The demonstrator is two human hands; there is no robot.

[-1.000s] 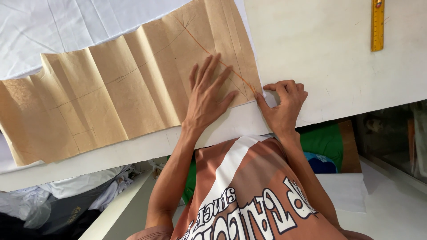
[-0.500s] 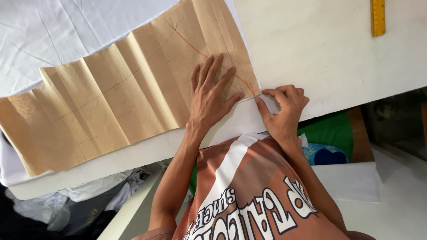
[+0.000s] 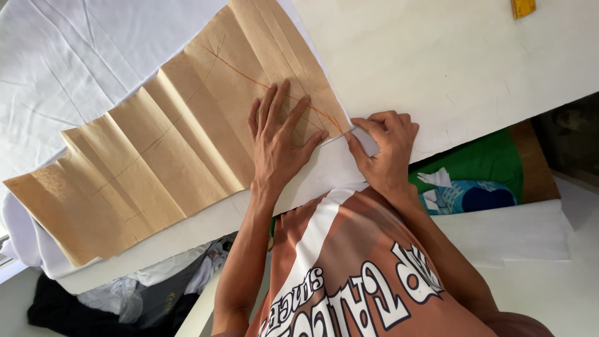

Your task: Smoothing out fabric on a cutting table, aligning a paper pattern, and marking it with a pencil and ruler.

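White cloth (image 3: 81, 68) covered the left end of the pale worktable (image 3: 437, 68), creased and lying slack. Over it lay the long tan sheet of pleat-folded pattern paper (image 3: 156, 162), running diagonally from the near left edge up toward the table's middle, with thin orange curved lines drawn near its right end. It looked light and fairly stiff along the creases, likely to slide on the cloth and to tear or kink if pulled by a corner; flat pressure on the panels seemed the safer hold.

Left hand (image 3: 277, 140) rested flat on the paper's right end, fingers spread wide, palm down, pressing and not gripping anything.

Right hand (image 3: 384, 150) sat just beside it at the paper's right corner, fingers curled in and the tips pinched close together at the edge; a small marking tool might have been in the pinch, but that could not be told.

Yellow ruler end (image 3: 523, 7) showed at the far right, well apart from both hands.
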